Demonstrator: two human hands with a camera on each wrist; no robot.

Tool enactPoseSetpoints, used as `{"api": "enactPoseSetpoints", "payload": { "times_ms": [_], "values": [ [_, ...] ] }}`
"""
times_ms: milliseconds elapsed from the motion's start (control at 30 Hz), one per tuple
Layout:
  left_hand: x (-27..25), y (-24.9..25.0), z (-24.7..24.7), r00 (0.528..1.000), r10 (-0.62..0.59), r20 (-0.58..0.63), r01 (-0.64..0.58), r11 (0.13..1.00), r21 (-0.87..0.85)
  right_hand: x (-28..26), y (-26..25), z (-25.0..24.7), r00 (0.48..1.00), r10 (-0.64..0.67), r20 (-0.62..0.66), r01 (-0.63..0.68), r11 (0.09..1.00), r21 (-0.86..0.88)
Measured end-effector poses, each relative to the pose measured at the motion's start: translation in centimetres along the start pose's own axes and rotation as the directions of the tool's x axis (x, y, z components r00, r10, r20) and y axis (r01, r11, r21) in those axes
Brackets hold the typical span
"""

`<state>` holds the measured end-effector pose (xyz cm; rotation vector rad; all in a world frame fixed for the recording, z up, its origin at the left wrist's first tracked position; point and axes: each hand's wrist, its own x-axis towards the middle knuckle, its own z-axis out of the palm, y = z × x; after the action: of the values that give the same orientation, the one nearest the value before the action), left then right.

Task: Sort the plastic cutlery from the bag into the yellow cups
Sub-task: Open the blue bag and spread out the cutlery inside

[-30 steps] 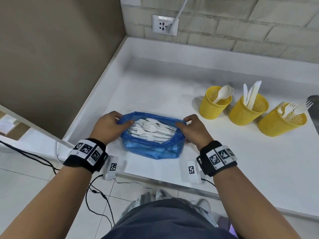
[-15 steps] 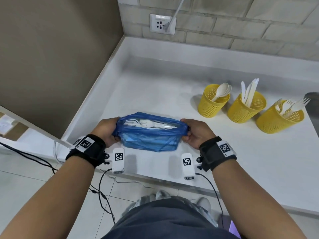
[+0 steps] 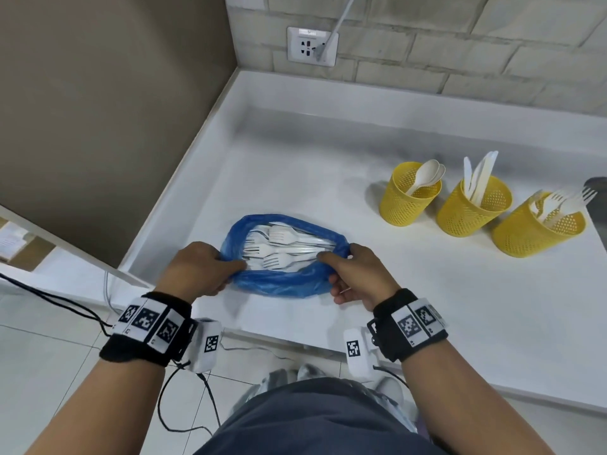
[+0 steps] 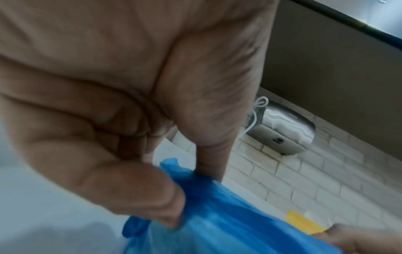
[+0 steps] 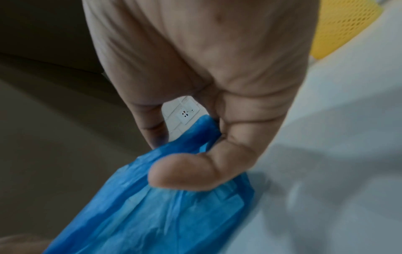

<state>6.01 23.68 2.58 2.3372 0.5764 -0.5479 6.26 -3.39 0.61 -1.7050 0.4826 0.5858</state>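
Left hand (image 3: 197, 270): grip pinching the left end of the bag's rim, thumb on the inside, curled fingers (image 4: 135, 192) outside, as the left wrist view shows.
Blue bag (image 3: 279, 284): on the white surface (image 3: 427, 307) near its front edge, mouth pulled wide between the two hands.
Cutlery in bag (image 3: 282, 247): a pile of white plastic forks lying on their sides, tines pointing left.
Right hand (image 3: 358, 274): grip pinching the right end of the bag's rim, thumb (image 5: 195, 171) pressed on the blue film in the right wrist view.
Left cup (image 3: 407, 198): yellow mesh, upright, well right of the bag, holding white spoons (image 3: 427, 174).
Middle cup (image 3: 473, 208): yellow mesh, just beside the left cup, holding white knives (image 3: 479, 175), handles down.
Right cup (image 3: 538, 228): yellow mesh, just beside the middle cup, holding white forks (image 3: 565, 200), tines up.
Wall socket (image 3: 310, 46): on the brick wall behind the surface, a white cable plugged in.
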Motion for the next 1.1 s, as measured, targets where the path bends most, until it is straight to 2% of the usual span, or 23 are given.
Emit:
{"api": "enactPoseSetpoints", "payload": {
  "times_ms": [100, 167, 267, 400, 467, 533, 600, 667, 733, 800, 900, 967, 1033, 1100],
  "values": [
    [0.0, -0.7, 0.5, 1.000, -0.013, 0.004, 0.014, 0.974, -0.228, -0.1, -0.1, 0.2, 1.000, 0.015, 0.003, -0.015, 0.999, 0.035],
    [-0.1, -1.4, 0.7, 1.000, -0.018, -0.004, 0.014, 0.906, -0.423, 0.2, 0.2, 0.4, 1.000, -0.005, -0.013, 0.005, 1.000, 0.025],
    [-0.6, -2.1, 1.0, 0.996, 0.015, 0.091, 0.045, 0.785, -0.618, 0.3, 1.0, 0.8, 0.999, -0.019, -0.033, 0.021, 0.998, 0.053],
    [-1.1, -2.5, 1.3, 0.990, 0.071, 0.119, 0.051, 0.614, -0.788, 0.2, 1.3, 1.0, 0.999, -0.003, -0.050, 0.015, 0.972, 0.234],
    [-1.2, -2.4, 1.4, 0.985, 0.092, 0.146, 0.080, 0.505, -0.860, 0.3, 1.4, 0.6, 0.998, 0.035, -0.045, -0.015, 0.922, 0.387],
    [-1.3, -2.6, 1.9, 0.973, 0.081, 0.216, 0.163, 0.424, -0.891, 0.2, 1.6, 0.2, 0.997, 0.080, -0.010, -0.063, 0.855, 0.515],
    [-1.1, -2.9, 2.5, 0.953, 0.045, 0.298, 0.263, 0.360, -0.895, 0.0, 1.8, 0.1, 0.995, 0.098, 0.024, -0.095, 0.830, 0.550],
    [-1.3, -3.1, 2.9, 0.939, 0.024, 0.343, 0.316, 0.331, -0.889, -0.2, 1.9, 0.2, 0.998, 0.070, 0.001, -0.063, 0.887, 0.458],
    [-1.7, -3.0, 3.1, 0.952, 0.008, 0.306, 0.284, 0.354, -0.891, -0.4, 1.9, 0.0, 0.997, -0.007, -0.070, 0.022, 0.974, 0.227],
    [-2.2, -2.8, 3.1, 0.976, -0.011, 0.218, 0.203, 0.412, -0.889, -0.6, 1.9, -0.4, 0.993, -0.074, -0.090, 0.077, 0.996, 0.037],
    [-2.9, -2.5, 2.9, 0.995, -0.036, 0.095, 0.097, 0.621, -0.778, -0.7, 1.6, -0.2, 0.999, -0.043, -0.021, 0.042, 0.999, -0.018],
    [-3.0, -2.4, 3.1, 0.999, -0.018, 0.046, 0.043, 0.766, -0.641, -0.5, 1.2, 0.7, 0.997, -0.057, -0.048, 0.052, 0.994, -0.099],
    [-3.1, -2.2, 3.2, 0.999, 0.015, 0.033, 0.006, 0.823, -0.568, -0.1, 1.0, 1.6, 0.989, -0.115, -0.095, 0.103, 0.988, -0.119],
    [-3.2, -2.1, 3.3, 0.998, 0.044, 0.055, -0.002, 0.800, -0.600, 0.3, 1.3, 2.2, 0.982, -0.153, -0.113, 0.150, 0.988, -0.039]
  ]
}}
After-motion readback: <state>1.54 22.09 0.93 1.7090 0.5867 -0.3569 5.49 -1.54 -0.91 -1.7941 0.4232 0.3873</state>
